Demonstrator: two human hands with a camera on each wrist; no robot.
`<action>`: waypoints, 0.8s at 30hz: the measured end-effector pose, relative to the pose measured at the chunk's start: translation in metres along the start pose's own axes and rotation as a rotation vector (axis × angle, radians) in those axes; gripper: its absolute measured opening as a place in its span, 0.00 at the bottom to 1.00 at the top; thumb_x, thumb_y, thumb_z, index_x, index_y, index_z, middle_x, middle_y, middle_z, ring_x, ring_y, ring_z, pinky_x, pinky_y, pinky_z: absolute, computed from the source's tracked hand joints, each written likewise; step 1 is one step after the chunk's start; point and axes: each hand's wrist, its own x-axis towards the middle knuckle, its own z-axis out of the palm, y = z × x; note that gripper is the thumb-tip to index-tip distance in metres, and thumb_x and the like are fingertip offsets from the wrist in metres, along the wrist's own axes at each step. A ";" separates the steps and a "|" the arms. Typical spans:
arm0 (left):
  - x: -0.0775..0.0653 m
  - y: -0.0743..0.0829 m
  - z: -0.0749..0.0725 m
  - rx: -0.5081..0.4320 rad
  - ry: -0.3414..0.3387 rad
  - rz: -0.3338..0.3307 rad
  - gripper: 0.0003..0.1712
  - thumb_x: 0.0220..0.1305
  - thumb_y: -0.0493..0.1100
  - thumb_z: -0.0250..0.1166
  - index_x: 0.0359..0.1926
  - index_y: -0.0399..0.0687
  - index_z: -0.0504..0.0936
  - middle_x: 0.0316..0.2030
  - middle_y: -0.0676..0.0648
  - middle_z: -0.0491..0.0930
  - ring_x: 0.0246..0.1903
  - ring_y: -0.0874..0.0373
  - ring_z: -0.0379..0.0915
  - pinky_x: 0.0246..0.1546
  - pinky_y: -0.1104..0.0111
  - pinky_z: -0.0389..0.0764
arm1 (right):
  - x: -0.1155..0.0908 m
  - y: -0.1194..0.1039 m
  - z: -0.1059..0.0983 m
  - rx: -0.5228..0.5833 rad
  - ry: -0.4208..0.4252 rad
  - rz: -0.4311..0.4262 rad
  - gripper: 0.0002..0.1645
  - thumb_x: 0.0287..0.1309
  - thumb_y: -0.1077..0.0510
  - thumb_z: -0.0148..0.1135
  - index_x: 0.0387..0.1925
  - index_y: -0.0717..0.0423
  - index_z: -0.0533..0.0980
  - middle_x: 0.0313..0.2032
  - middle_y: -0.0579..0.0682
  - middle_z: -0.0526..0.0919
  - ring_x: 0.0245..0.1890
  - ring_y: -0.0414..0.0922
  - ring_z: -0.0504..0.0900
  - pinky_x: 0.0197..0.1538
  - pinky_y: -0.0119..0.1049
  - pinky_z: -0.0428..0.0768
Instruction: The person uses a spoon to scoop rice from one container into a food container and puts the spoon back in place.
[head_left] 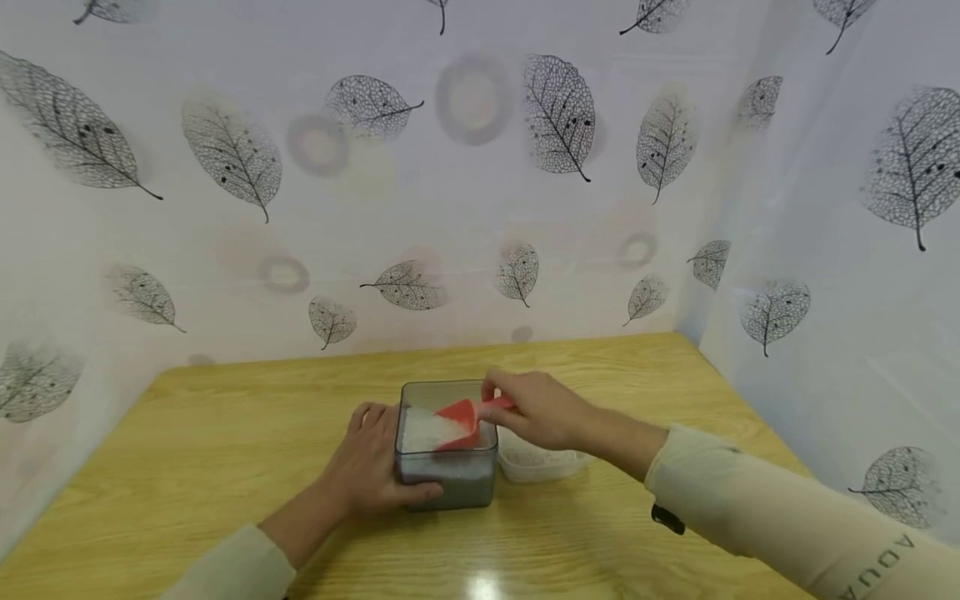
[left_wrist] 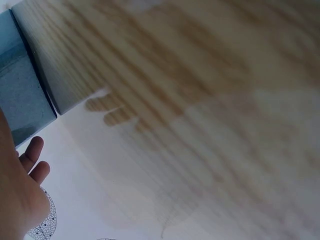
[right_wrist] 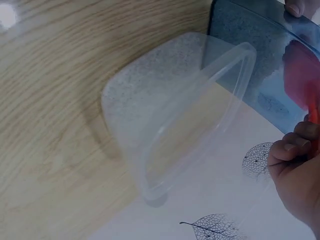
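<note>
A grey see-through square container stands on the table, with white grains inside it. My left hand rests against its left side, thumb along the front and fingers reaching round the far left. In my right hand I grip the handle of a red scoop, whose bowl is down in the container at the grains. Beside the container's right side sits a clear plastic tub with some white grains in it, partly under my right hand. The right wrist view also shows the tub and the scoop through the container wall.
The wood-grain table reaches back to a pale curtain printed with leaves, which also hangs along both sides. A bright light reflection lies near the table's front edge.
</note>
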 end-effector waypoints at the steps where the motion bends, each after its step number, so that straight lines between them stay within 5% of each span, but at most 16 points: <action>1: 0.000 0.000 0.000 0.000 -0.001 -0.001 0.60 0.42 0.86 0.61 0.60 0.43 0.70 0.50 0.46 0.76 0.50 0.49 0.67 0.64 0.52 0.57 | -0.001 0.000 0.001 0.008 0.009 0.001 0.11 0.71 0.45 0.56 0.43 0.46 0.73 0.26 0.39 0.79 0.24 0.34 0.73 0.31 0.32 0.73; 12: 0.001 0.000 -0.001 0.000 0.019 0.004 0.61 0.41 0.85 0.62 0.61 0.41 0.69 0.50 0.46 0.76 0.49 0.48 0.67 0.63 0.52 0.57 | -0.010 0.010 0.002 0.178 0.060 0.035 0.11 0.73 0.49 0.54 0.47 0.50 0.72 0.18 0.37 0.67 0.18 0.33 0.62 0.27 0.30 0.68; 24: -0.001 0.000 0.001 -0.007 0.011 -0.007 0.62 0.40 0.84 0.64 0.61 0.39 0.69 0.49 0.45 0.77 0.49 0.48 0.67 0.64 0.52 0.57 | -0.016 0.021 -0.011 0.192 0.188 0.012 0.05 0.72 0.55 0.56 0.44 0.51 0.72 0.16 0.35 0.59 0.17 0.32 0.56 0.26 0.29 0.62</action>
